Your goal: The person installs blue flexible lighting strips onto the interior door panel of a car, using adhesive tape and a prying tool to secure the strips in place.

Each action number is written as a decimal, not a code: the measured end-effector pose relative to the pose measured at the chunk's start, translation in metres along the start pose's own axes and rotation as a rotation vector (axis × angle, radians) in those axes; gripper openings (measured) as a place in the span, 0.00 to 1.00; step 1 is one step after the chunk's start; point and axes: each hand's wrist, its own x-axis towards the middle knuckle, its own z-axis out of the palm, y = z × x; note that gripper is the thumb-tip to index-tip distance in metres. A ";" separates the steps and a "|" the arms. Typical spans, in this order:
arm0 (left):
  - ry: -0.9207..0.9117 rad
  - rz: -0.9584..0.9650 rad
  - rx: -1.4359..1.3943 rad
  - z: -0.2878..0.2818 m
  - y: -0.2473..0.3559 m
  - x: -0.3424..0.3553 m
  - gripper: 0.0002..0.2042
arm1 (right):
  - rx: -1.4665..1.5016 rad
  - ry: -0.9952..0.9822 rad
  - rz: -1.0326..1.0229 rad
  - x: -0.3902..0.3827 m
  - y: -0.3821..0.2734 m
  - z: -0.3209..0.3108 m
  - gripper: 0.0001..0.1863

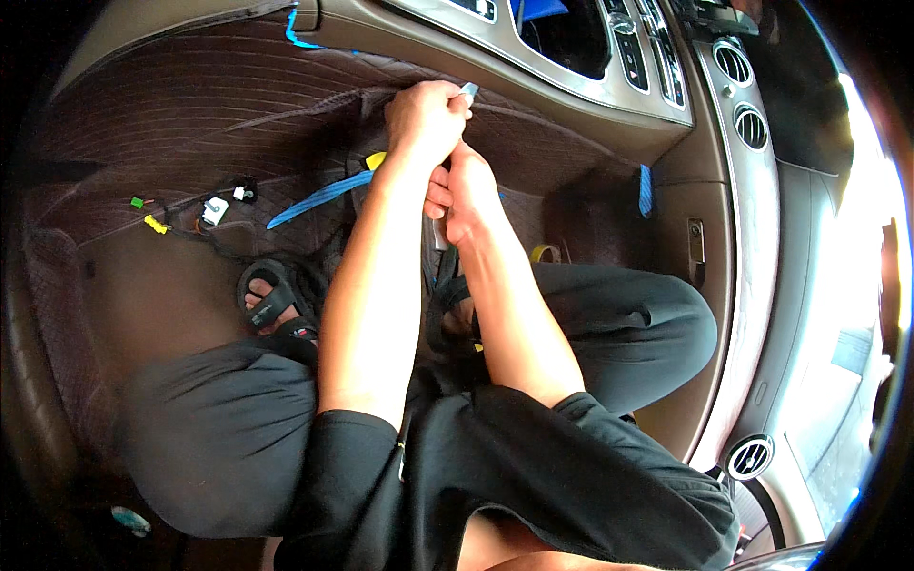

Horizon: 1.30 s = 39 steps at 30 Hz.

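My left hand (pixel 426 122) is closed near the lower edge of the car's centre console, against the dark quilted floor lining (pixel 286 114). Out of its fingertips pokes a small pale grey flat piece (pixel 468 90), its kind unclear. Just below it is my right hand (pixel 466 190), fingers curled inward; whatever they close around is hidden. A whitish piece (pixel 439 234) shows under that hand. Left of my forearms lies a blue strip (pixel 319 199), with a yellow piece (pixel 376 161) at its upper end.
Loose wiring with a white connector (pixel 214 211), a green connector (pixel 137 203) and a yellow connector (pixel 155 225) lies by my sandalled foot (pixel 271 297). The console (pixel 571 86) runs above my hands. Blue tape (pixel 646 190) sticks to the side panel. A yellow ring (pixel 546 254) lies near my knee.
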 end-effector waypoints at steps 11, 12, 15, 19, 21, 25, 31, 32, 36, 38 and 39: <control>0.034 0.069 -0.133 0.009 -0.020 0.001 0.11 | -0.019 0.028 -0.054 0.008 0.035 -0.009 0.18; 0.060 0.104 -0.196 0.012 -0.028 0.001 0.11 | -0.036 0.013 -0.047 -0.003 0.040 -0.006 0.18; 0.102 0.117 -0.013 0.016 -0.006 -0.007 0.14 | 0.109 0.196 -0.145 0.002 0.061 -0.016 0.17; 0.312 0.030 0.134 0.030 0.002 -0.003 0.19 | 0.006 0.372 -0.304 0.028 0.072 -0.036 0.21; 0.350 -0.011 0.168 0.029 0.003 -0.006 0.20 | -0.092 0.362 -0.398 0.031 0.076 -0.041 0.21; 0.307 -0.010 0.004 0.022 -0.007 -0.004 0.17 | -0.167 0.317 -0.455 0.025 0.079 -0.032 0.19; 0.991 -0.131 -0.429 0.007 -0.048 -0.028 0.14 | -0.139 0.230 -0.481 0.027 0.093 -0.019 0.22; 1.055 -0.225 -0.344 0.002 -0.071 -0.030 0.14 | -0.143 0.224 -0.439 0.027 0.101 -0.014 0.22; 0.828 -0.076 -0.427 0.019 -0.079 -0.043 0.17 | -0.416 0.368 -0.524 0.035 0.111 -0.020 0.22; 0.820 -0.097 -0.481 0.019 -0.097 -0.027 0.16 | -0.202 0.269 -0.441 0.037 0.110 -0.020 0.22; 0.879 -0.018 -0.450 0.018 -0.090 -0.020 0.16 | -0.189 0.266 -0.388 0.034 0.107 -0.021 0.22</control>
